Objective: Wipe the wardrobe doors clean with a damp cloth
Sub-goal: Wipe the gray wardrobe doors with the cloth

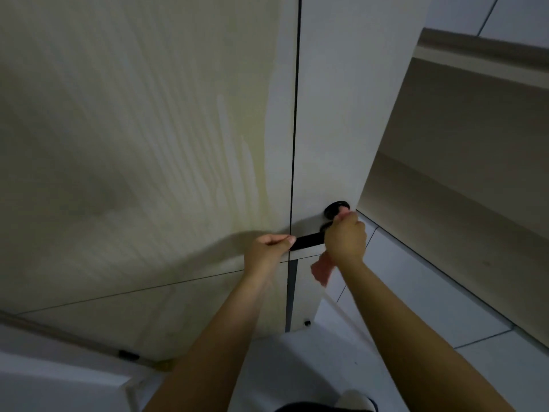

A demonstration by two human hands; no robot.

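The person stands close to the wardrobe, both arms stretched toward a black handle (307, 241) that runs crosswise low on the narrow right door (323, 114), just right of the dark seam (295, 120). The left hand (269, 248) is curled, its fingertips at the handle's left end by the seam; whether it grips the bar or the edge of the door, I cannot tell. The right hand (346, 237) is clenched around a pink cloth (322, 269) at the handle's right end, pressed near a round black fitting (337, 207) above it. A loose tail of cloth hangs below the fist, to the handle's lower right. The handle's long axis lies across from one hand to the other, so a wipe along it would, I judge, run leftward from the right hand, which carries the cloth and is the one placed to do it. The wide left door (133, 129), left of the seam, shows faint vertical streaks, likely damp marks. Most of the cloth is hidden inside the fist, and the right end of the handle is covered by that hand. Dim light makes the fitting's shape hard to read. Tiled floor (416, 292) lies right of the handle.
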